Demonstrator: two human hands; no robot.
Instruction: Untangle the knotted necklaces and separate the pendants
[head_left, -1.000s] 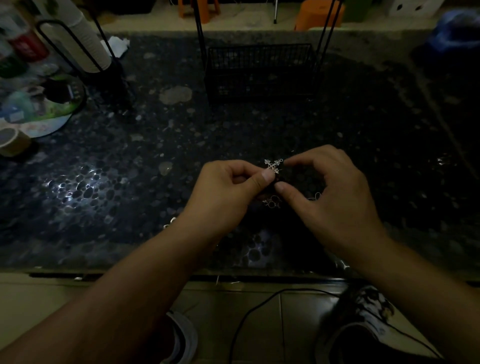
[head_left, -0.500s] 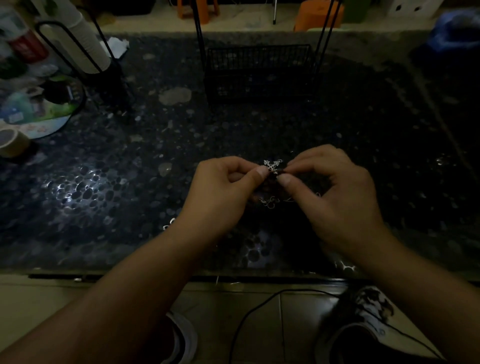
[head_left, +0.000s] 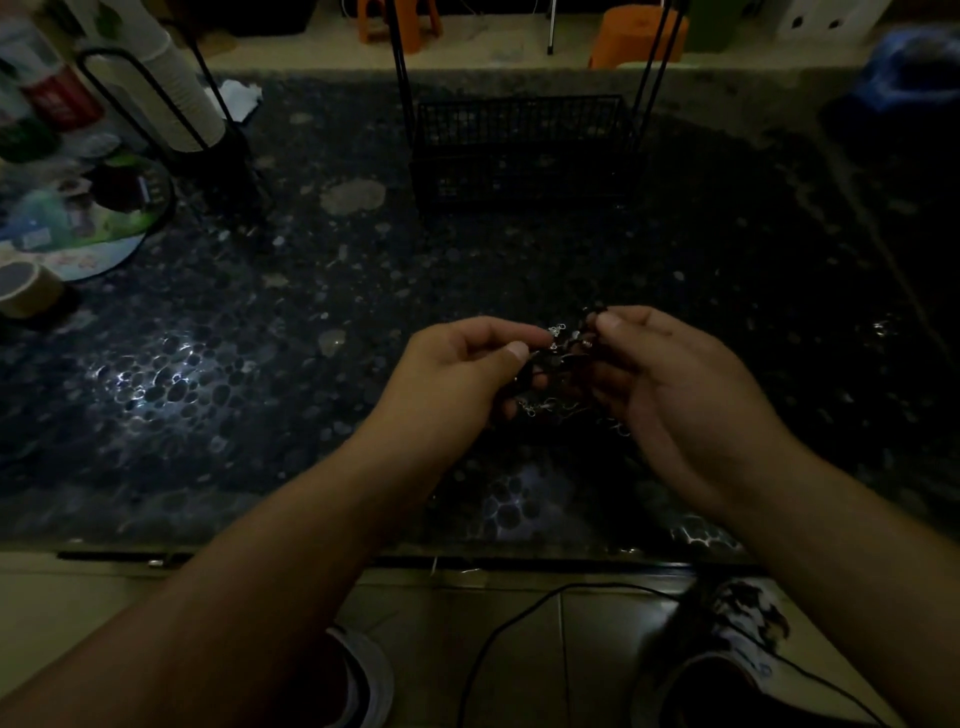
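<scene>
- The knotted necklaces (head_left: 563, 358) form a small dark bundle of cords with silver bits, held in the air above the bench (head_left: 363, 322), on the near side of the black wire basket (head_left: 519, 148).
- The left hand (head_left: 457, 379) is curled, its thumb and forefinger pinching the bundle's left side; the thumbnail faces up.
- The right hand (head_left: 670, 384) is turned palm partly up, fingers bent, thumb and forefinger pinching a dark cord at the bundle's upper right.
- The two hands are close, with only the bundle between their fingertips.
- Silver pendants or clasps (head_left: 561, 332) glint at the top of the bundle; which they are is too small and dim to tell.
- More silver chain ends (head_left: 540, 408) hang below the bundle, between the hands.
- The bench is dark with a pebble pattern and shows a bright reflection well to the left of the bundle.
- To the left of the wire basket stands a black loop stand holding a stack of white cups (head_left: 171, 98).
- Further left of the basket are a round colourful tray (head_left: 78, 228) and a roll of tape (head_left: 26, 288) at the bench's edge.
- Beyond the basket, past the bench's far edge, stand orange stools (head_left: 639, 36).
- Well on the near side of the basket, below the bench's front edge, are a tiled floor, a black cable (head_left: 519, 629) and two shoes (head_left: 737, 649).
</scene>
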